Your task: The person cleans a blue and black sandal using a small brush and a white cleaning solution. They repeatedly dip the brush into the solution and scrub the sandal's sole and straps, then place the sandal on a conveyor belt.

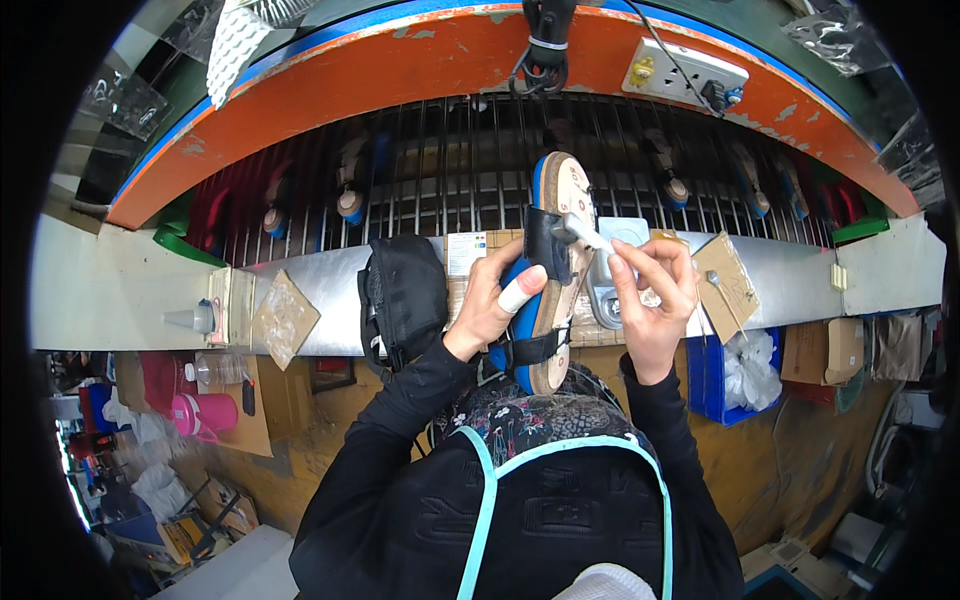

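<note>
A sandal [548, 320] with a cork-and-blue sole, a pale footbed and black straps stands lengthwise before me, toe end pointing away. My left hand [497, 295] grips it by its left side, with the thumb, in a white cover, over the upper. Between the fingertips of my right hand [655, 300] is a small white-handled tool [596, 236]; its greyish tip meets the wide black strap [548, 240]. Exactly what sort of tip it has is too small to tell.
Past a metal ledge [320, 305], several sandals hang over a rack of rods [440, 190] under an orange beam [400, 55]. A black bag [405, 295] sits left of the sandal. To the right are cardboard with a stick applicator [728, 295] and a blue bin [708, 385].
</note>
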Tool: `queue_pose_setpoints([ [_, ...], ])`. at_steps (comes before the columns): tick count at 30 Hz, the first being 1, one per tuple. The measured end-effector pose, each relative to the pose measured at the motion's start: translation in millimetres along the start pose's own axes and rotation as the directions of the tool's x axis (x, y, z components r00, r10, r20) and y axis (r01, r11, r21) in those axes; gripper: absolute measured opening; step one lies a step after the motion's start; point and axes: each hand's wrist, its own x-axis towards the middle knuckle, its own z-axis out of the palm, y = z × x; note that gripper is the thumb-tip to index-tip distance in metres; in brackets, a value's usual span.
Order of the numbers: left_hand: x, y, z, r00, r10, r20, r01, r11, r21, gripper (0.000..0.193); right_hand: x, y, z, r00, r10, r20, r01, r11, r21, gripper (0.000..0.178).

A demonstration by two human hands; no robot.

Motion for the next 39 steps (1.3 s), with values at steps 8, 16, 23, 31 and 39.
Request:
queue_pose_setpoints([
  [8,3.8,4.9,-11.8,0.999,0.031,0.016,-0.032,0.999,0.035,0.067,24.5,7.3,9.5,0.993,-0.115,0.025,0.114,0.992,0.051,0.019],
  [16,10.6,14.1,-17.8,0.993,-0.061,0.096,0.067,0.996,-0.056,0.062,36.0,15.4,-6.9,0.944,-0.269,0.189,0.264,0.963,0.053,0.019],
  [23,19.2,18.0,-11.3,0.973,-0.173,0.155,0.208,0.947,-0.245,0.066,37.9,13.5,-16.3,0.928,-0.298,0.224,0.285,0.955,0.087,0.019],
  [31,17.4,29.6,9.6,0.955,-0.267,0.129,0.295,0.812,-0.504,0.072,17.0,15.9,-5.7,0.993,-0.013,0.116,-0.002,0.991,0.13,0.016],
  [39,17.6,19.1,11.4,0.958,-0.277,0.077,0.28,0.838,-0.468,0.068,-9.1,4.7,-4.9,0.99,0.077,0.118,-0.096,0.981,0.166,0.016],
])
